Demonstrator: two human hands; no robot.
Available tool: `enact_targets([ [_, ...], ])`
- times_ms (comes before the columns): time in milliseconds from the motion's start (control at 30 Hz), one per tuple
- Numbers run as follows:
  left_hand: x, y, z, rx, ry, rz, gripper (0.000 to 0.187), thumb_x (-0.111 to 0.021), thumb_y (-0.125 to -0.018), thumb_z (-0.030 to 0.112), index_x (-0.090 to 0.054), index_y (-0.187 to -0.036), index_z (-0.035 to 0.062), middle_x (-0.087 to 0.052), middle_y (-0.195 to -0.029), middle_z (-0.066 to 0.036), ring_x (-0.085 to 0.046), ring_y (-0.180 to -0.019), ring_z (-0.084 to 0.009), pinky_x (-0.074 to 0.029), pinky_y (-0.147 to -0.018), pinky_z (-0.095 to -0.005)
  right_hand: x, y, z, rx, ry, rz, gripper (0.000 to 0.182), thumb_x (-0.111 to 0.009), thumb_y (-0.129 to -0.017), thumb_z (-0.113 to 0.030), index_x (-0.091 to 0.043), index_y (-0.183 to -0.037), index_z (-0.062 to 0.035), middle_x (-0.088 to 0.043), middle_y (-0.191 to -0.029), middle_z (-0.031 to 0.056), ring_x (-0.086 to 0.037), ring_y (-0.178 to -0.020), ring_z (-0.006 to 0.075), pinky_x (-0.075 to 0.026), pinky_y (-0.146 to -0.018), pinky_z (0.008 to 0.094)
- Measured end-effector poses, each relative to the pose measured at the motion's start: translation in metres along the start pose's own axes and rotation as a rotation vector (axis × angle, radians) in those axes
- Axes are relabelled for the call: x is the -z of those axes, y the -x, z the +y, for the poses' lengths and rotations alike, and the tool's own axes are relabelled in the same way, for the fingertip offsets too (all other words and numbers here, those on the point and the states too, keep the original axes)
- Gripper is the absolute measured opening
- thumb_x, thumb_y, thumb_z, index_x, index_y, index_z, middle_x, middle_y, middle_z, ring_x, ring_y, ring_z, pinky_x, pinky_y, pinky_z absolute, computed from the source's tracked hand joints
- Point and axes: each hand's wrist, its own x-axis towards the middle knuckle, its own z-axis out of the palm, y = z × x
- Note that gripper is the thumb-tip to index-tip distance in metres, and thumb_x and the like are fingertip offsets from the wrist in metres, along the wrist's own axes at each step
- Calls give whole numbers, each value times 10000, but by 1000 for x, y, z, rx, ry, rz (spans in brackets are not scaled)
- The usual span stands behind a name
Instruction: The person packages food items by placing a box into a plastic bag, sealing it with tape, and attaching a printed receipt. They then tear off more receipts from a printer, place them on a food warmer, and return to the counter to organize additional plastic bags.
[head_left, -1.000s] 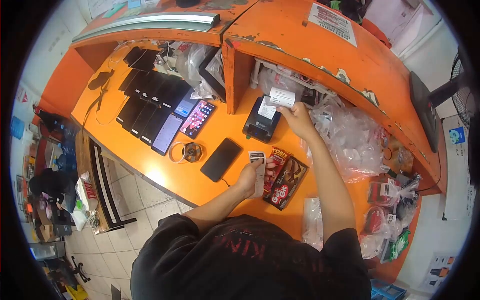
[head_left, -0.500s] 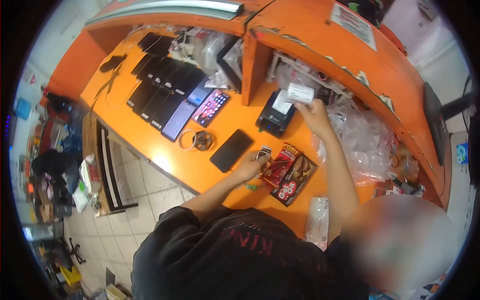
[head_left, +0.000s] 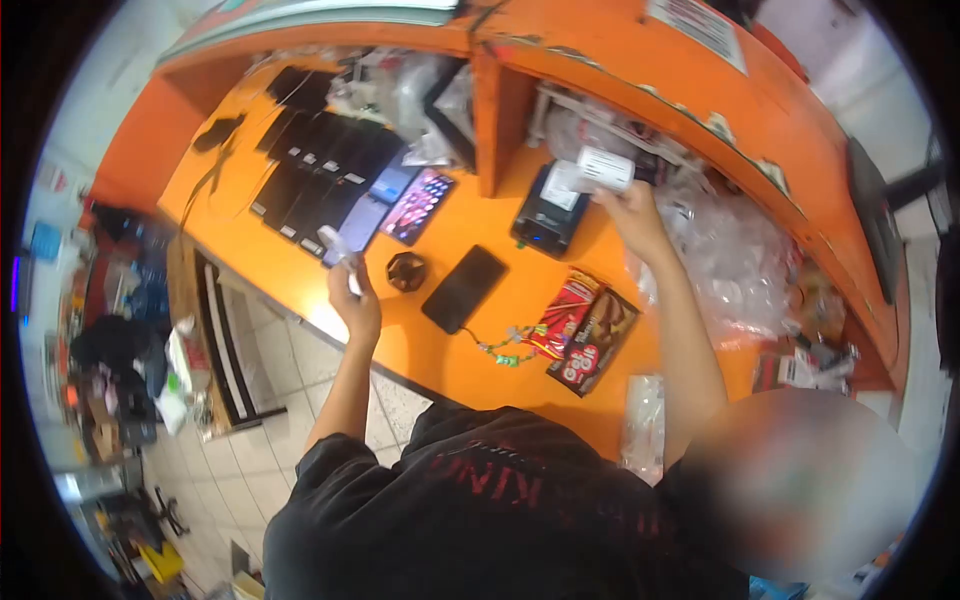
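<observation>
My left hand is closed around a thin white ring, raised over the front edge of the counter. A dark faceted round object sits just right of it. My right hand pinches a curled strip of white printed labels, which overlaps the top of a small black label printer. Between the hands lies a black phone with a beaded strap. Nearer me are a red snack packet and a brown snack box.
Rows of dark phones cover the left of the orange counter, beside a phone with a lit screen. Clear plastic bags pile up at right. An orange partition stands behind, and a clear packet lies in front.
My left hand has moved left from beside the snacks and lifted the white ring off the counter. The beaded strap is now uncovered. My right hand keeps the label strip near the printer.
</observation>
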Motion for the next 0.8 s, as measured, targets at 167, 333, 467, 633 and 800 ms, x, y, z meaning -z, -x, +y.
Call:
enact_targets([
  [167, -17, -23, 120, -341, 597, -669, 164, -642, -685, 88, -598, -821, 7, -551, -732, -109, -539, -728, -254, -415, -628, -332, -4, 4, -14, 140, 125, -18, 223, -526, -776, -75, -623, -965, -8, -640, -923, 154, -608, -837, 198, -451, -787, 312],
  [333, -66, -45, 308, -851, 1105, -1158, 304, -593, -652, 93, -576, -943, 3, -563, -813, -125, -529, -746, -307, -431, -671, -353, -32, 18, 32, 58, 173, 151, 188, -571, -779, -142, -622, -895, -4, -629, -767, 174, -608, -745, 240, -453, -671, 368],
  [467, -159, 11, 388, 187, 1165, -1987, 192, -477, -836, 123, -532, -993, 26, -572, -849, -106, -563, -870, -268, -450, -767, -332, -57, 79, 46, 38, 8, 150, 200, -553, -793, -142, -596, -933, -6, -610, -825, 175, -590, -791, 250, -442, -709, 365],
  [633, -262, 56, 414, 1256, 1371, -1758, 138, -391, -850, 139, -452, -913, 33, -549, -857, -128, -569, -791, -288, -501, -664, -409, -64, 106, 58, 22, -73, 151, 220, -532, -810, -142, -563, -981, -8, -586, -898, 177, -567, -848, 262, -428, -756, 360],
  [800, -314, 41, 348, 1277, 1273, -1838, 158, -389, -824, 136, -447, -928, 33, -548, -880, -143, -539, -876, -303, -447, -786, -506, -62, 98, 52, 54, -87, 141, 242, -510, -827, -141, -531, -1028, -10, -562, -971, 178, -544, -905, 274, -414, -804, 356],
])
